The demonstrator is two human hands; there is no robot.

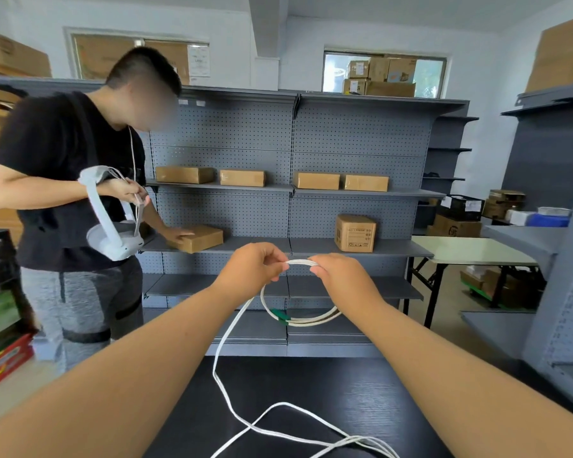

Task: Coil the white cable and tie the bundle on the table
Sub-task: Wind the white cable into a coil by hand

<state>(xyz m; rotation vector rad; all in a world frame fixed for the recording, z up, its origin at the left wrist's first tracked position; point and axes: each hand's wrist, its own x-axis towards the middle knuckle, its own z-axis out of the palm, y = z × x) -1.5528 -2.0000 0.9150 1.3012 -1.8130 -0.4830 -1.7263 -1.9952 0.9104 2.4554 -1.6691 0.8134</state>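
While the coil of the white cable (311, 320) is held up in front of the chest, its top is gripped from both sides. The gathered strands are pinched between the thumb and fingertips of the left hand (255, 264). Just beside it, the fingers of the right hand (339, 276) are curled round the same bunch of strands, so that only a short stretch of cable is seen between the two hands. Below them the loops hang freely in the air, above the far edge of the black counter (311, 385). A green tag (281, 317) is seen on the lower left of the hanging loops.

From the left hand a loose length of the cable drops to the counter, where it is spread in slack, crossing curves that run out of view at the bottom edge.

Behind the counter a grey pegboard shelving unit (344, 143) is stood, and cardboard boxes (316, 180) are set along its shelves. To the left a person (63, 180) in a black shirt is seen with a white headset (113, 236) hung from one forearm. The other hand is laid on a box (201, 239) on a shelf. A pale folding table (470, 249) is placed to the right of the shelving.
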